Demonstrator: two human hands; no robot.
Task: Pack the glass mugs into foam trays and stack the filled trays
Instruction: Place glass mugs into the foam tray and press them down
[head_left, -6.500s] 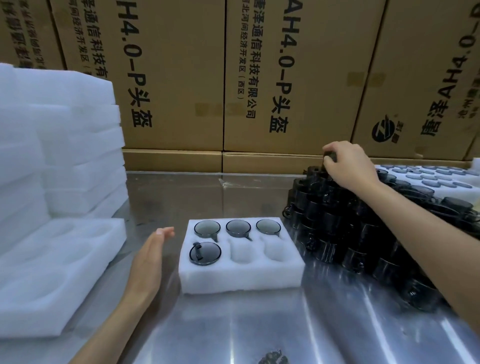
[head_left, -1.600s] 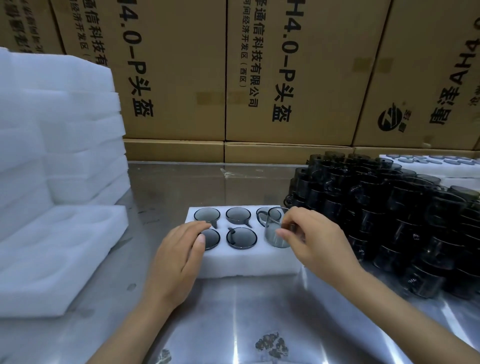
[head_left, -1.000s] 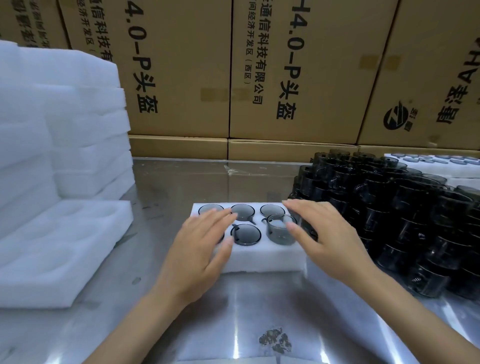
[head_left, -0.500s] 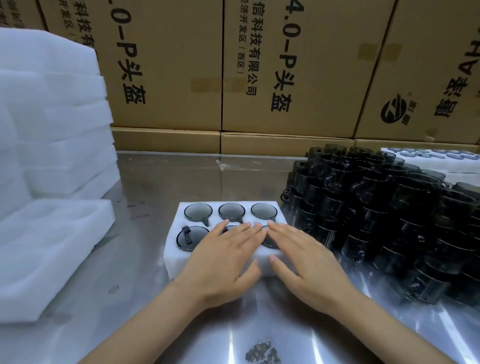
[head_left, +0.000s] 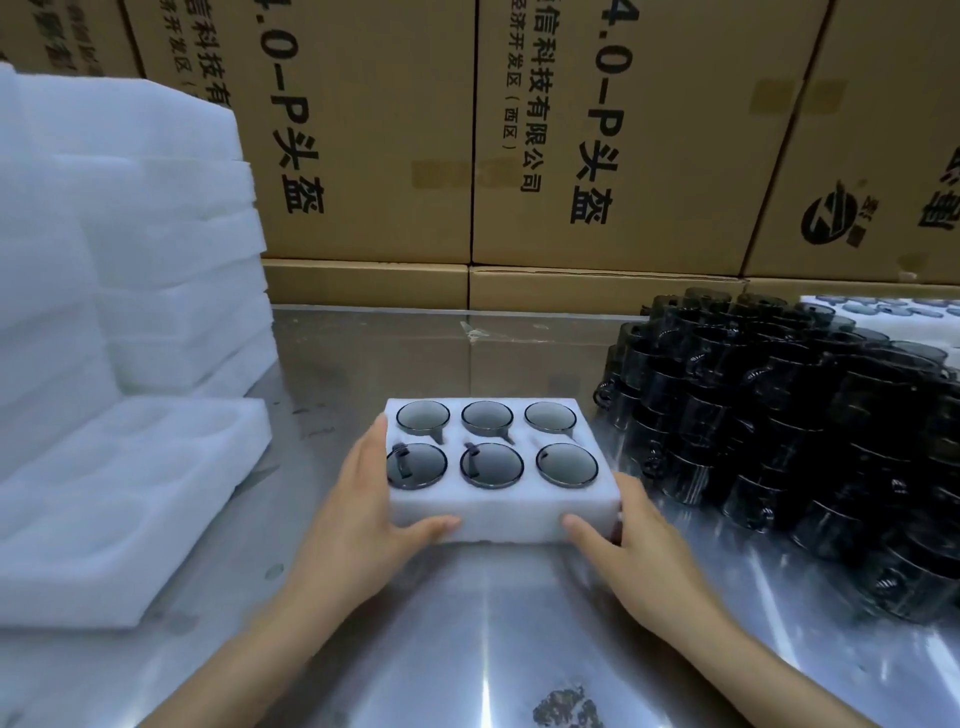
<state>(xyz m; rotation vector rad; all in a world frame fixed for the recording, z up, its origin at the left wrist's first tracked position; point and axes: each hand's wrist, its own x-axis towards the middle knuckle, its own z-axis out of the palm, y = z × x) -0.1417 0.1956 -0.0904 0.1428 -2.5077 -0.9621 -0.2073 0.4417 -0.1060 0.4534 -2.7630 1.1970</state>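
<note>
My left hand (head_left: 363, 512) and right hand (head_left: 631, 540) clamp the short ends of the filled foam tray (head_left: 498, 512), long axis running between them. Filled-tray stack (head_left: 883, 306) lies far right, nearer my right hand, so carry goes rightward.

One foam tray (head_left: 498, 512) with six pockets sits between two hands, the left hand (head_left: 358, 525) and the right hand (head_left: 641, 561). Six glass mugs fill it, three in the far row (head_left: 486, 417) and three in the near row (head_left: 491, 465), one to a pocket. One empty foam tray (head_left: 119, 499) lies at the left on the desk (head_left: 483, 649), and behind it rises one stack of foam trays (head_left: 171, 249), too blurred to count. At the right is one heap of loose dark mugs (head_left: 779, 426), too many and too overlapped to count. Behind stand at least four large cardboard boxes (head_left: 623, 130).
</note>
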